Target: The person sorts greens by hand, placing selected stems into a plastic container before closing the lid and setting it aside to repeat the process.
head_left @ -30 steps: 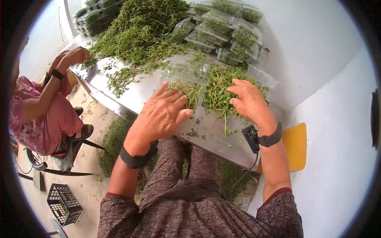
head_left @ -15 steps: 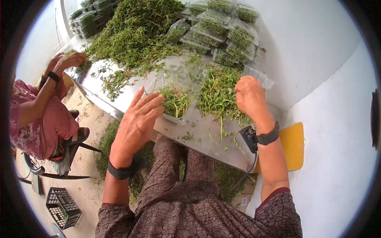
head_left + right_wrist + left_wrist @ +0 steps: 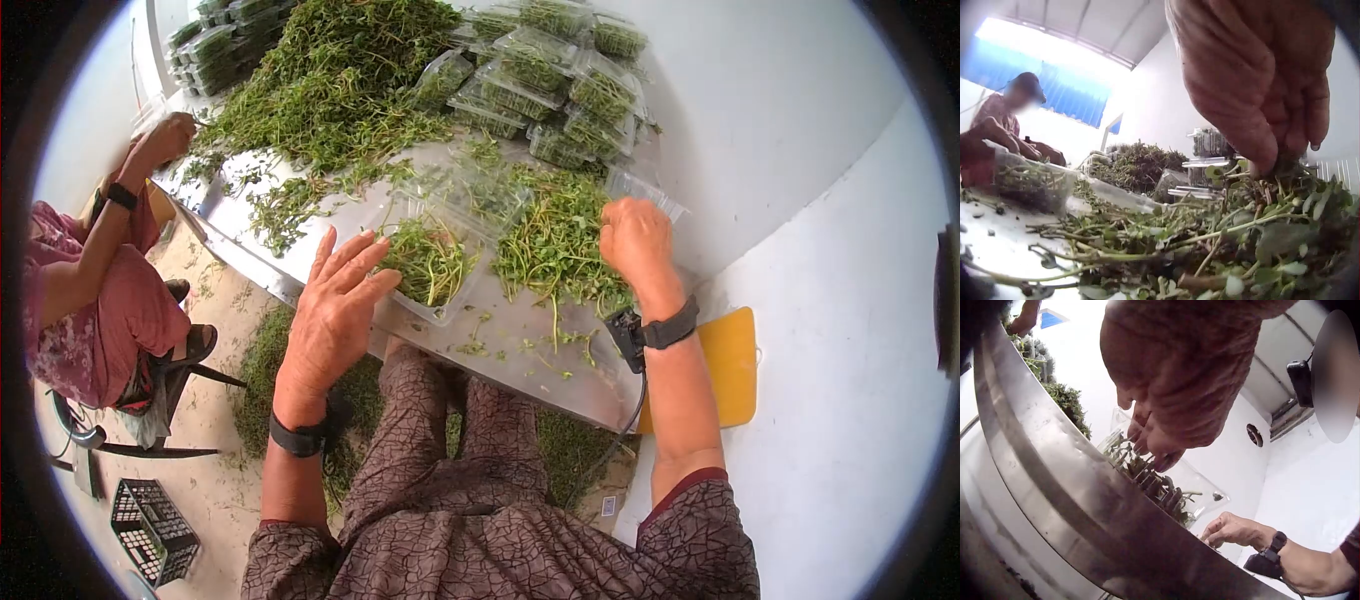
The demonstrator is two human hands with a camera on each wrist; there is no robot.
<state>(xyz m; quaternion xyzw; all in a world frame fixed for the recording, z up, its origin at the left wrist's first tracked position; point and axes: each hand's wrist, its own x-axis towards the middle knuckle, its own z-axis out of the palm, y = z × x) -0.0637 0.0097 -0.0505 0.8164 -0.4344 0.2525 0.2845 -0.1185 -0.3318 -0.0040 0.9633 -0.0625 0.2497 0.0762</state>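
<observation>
A clear plastic clamshell box (image 3: 440, 318), lid folded back, lies near the table's front edge with leafy green stems (image 3: 430, 262) in it. My left hand (image 3: 335, 310) is at its left side, fingers fairly straight and spread; in the left wrist view they overlap the box's wall (image 3: 1204, 481). Beside the box on the right lies a loose heap of the same leafy greens (image 3: 548, 238). At that heap's right side, my right hand (image 3: 637, 245) has its fingers curled down; in the right wrist view the fingertips pinch into the greens (image 3: 1272, 194).
Filled, closed boxes (image 3: 530, 75) are stacked at the back right, beside a tall mound of greens (image 3: 340, 80). An empty-looking clear lid or box (image 3: 645, 190) lies by the wall. Another person (image 3: 100, 280) sits at the left, near a black crate (image 3: 152, 530) on the floor.
My left hand has drawn back leftward from over the box to its side, uncovering the greens inside. The right hand has moved to the heap's right side, its fingers curling in.
</observation>
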